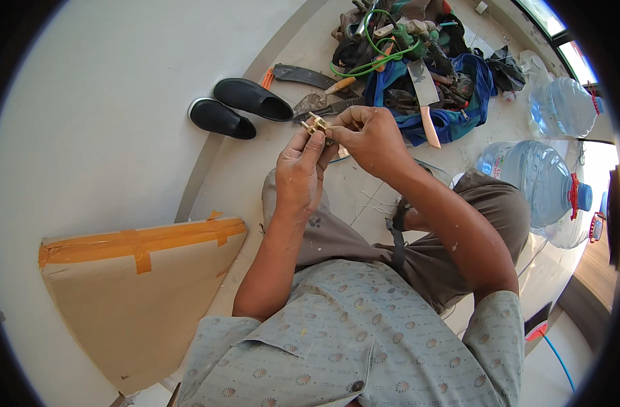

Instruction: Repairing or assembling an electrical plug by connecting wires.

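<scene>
Between my two hands, held up above my lap, is a small electrical plug with brass-coloured pins and metal parts showing. My left hand grips it from below and the left, thumb pressed against its side. From the right, my right hand reaches in, and its thumb and forefinger pinch at the plug's right side. Whatever sits between those fingertips is too small to make out. Part of the plug is hidden behind my fingers.
A blue tool bag overflows with tools beyond my hands, near a cleaver, a trowel and a green cord. Black shoes lie by the wall. Large water bottles stand right; a taped cardboard box leans left.
</scene>
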